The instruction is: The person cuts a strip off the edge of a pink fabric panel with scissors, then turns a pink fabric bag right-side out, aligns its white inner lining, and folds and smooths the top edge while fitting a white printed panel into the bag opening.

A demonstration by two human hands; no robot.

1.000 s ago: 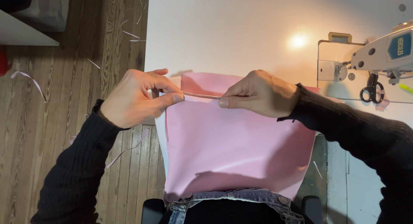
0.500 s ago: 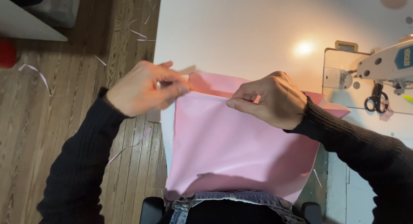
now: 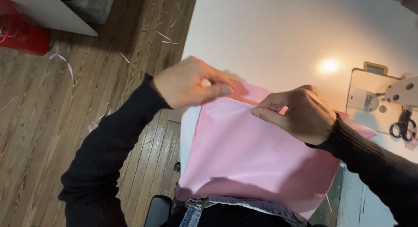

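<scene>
Pink sheet [image 3: 248, 153]: top edge pinched by fingers of left hand [image 3: 189, 83] and right hand [image 3: 298, 113] (left now shifted rightward, fold tightening) over white tabletop [image 3: 278, 31].

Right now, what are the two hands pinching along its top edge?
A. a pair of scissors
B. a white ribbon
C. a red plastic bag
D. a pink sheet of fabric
D: the left hand and right hand both pinch the folded top edge of the pink sheet; the scissors lie apart by the sewing machine.
</scene>
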